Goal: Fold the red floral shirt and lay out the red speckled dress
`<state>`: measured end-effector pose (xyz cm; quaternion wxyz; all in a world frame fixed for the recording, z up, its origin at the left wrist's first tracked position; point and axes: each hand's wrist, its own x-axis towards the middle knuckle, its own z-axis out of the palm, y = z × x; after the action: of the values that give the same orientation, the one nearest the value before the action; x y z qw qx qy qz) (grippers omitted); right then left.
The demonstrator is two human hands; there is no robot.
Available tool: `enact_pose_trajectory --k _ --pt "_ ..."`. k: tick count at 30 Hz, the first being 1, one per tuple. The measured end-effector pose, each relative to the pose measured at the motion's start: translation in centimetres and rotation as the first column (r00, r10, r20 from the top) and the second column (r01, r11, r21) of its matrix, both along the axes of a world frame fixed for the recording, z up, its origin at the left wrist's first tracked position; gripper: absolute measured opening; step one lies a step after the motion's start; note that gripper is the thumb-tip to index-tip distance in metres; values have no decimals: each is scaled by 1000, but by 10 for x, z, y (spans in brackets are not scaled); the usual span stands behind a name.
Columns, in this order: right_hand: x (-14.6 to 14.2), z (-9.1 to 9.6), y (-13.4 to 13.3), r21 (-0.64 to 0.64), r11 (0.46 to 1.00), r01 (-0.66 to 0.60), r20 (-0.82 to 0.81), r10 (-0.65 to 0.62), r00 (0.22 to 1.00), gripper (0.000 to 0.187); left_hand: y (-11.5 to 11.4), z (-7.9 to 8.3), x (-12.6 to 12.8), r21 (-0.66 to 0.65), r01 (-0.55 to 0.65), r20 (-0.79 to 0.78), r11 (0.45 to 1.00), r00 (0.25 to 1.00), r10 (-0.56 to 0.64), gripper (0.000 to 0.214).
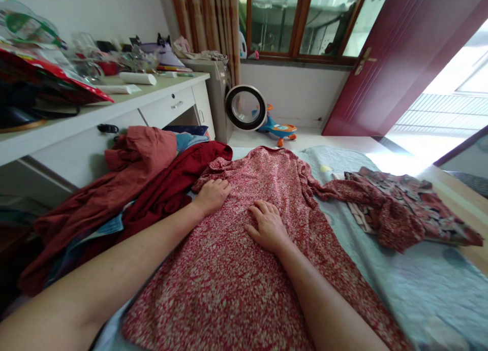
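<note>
A red-and-cream speckled long-sleeved dress (pixel 229 280) lies spread out on the bed, its collar toward the far edge. My left hand (pixel 213 196) rests near the dress's left shoulder side, fingers stretched forward on the cloth. On the middle of the dress lies my right hand (pixel 267 225), palm down with the fingers apart. One sleeve reaches out to the right and its end lies bunched on a folded patterned garment (pixel 427 203). The other sleeve is bunched up beyond my left hand.
Dark red clothing (pixel 171 188) and a rust-coloured garment (pixel 141 158) are heaped at the left. A pale blue bedsheet (pixel 412 290) covers the bed. Behind stand a cluttered white desk (pixel 163 104), a washing machine with its round door (pixel 246 107) swung out, and a blue ride-on toy (pixel 276 127).
</note>
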<state>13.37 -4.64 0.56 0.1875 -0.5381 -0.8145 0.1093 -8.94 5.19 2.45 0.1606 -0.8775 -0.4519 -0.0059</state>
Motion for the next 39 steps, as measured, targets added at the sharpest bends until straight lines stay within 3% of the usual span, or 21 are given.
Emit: enact_pose_trajectory --k 3,6,10,12,14,16,20,24,26,29,32,35,37,39 --pt "1 1 -1 8 1000 -5 -11 5 1000 50 2 -6 -8 -31 -75 -39 997 996 74 33" --pt "2 0 0 9 1000 -7 -44 8 999 51 3 1 -8 -73 -175 -78 982 982 170 34" --pt "3 -5 4 -24 1000 -2 -175 -2 985 47 -6 24 25 -230 -369 -73 901 929 362 35" --pt "5 -7 8 -35 999 10 -313 -20 950 41 -11 31 52 -265 -333 -43 905 942 334 33" --pt "7 -8 12 -35 999 36 -511 -49 858 36 -10 34 82 -296 -194 146 935 958 245 30" --pt "11 -7 16 -74 994 79 -697 -108 709 34 -3 30 109 -391 -96 340 915 909 240 27" --pt "18 -2 20 -274 953 128 -844 -302 444 30 15 9 146 -431 -139 409 892 851 330 36" --pt "28 5 24 -401 906 139 -884 -422 202 23 16 -16 156 -393 -236 455 889 790 411 39" --pt "39 10 26 -407 900 156 -892 -429 142 20 11 -27 156 -312 -254 480 915 789 383 41" --pt "67 17 29 -383 880 282 -874 -444 199 21 5 -37 155 -214 -254 478 943 815 327 41" --pt "102 19 34 -358 820 448 -752 -537 382 23 4 -40 155 -202 -252 465 947 826 319 39" --pt "133 21 45 -250 744 619 -503 -646 573 22 6 -39 155 -203 -241 465 949 829 310 40" --pt "147 24 55 -133 707 695 -305 -696 650 25 7 -38 156 -190 -219 473 957 834 284 39" --pt "155 28 65 -30 710 704 -105 -703 704 28 8 -36 157 -164 -177 491 971 839 236 39"
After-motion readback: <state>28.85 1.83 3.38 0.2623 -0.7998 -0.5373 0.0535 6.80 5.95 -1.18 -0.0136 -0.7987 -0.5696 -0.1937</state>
